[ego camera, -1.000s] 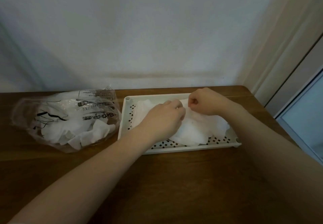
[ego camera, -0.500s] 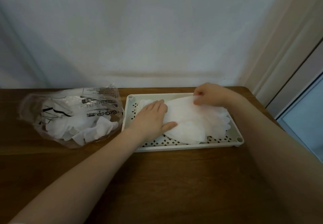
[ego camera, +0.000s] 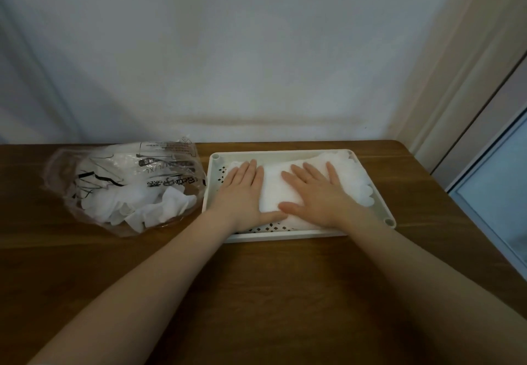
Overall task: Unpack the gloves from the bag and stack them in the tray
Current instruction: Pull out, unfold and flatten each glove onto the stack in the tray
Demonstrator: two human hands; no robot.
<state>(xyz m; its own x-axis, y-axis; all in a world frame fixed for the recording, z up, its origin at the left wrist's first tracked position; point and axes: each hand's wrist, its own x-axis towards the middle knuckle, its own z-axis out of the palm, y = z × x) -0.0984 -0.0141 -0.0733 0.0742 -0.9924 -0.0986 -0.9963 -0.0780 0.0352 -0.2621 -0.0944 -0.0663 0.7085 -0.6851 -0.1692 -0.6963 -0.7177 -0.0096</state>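
We press our left hand [ego camera: 242, 193] and right hand [ego camera: 316, 195], fingers straight and flat, on the stacked gloves [ego camera: 346, 178] in the tray [ego camera: 285, 235], the bag [ego camera: 125, 185] lying at its nine o'clock.

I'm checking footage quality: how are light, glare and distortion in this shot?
Head view: dim, soft light; glare streaks on the clear bag; the white gloves in the tray look washed out, detail lost; wide-angle lens bends the door frame at right.
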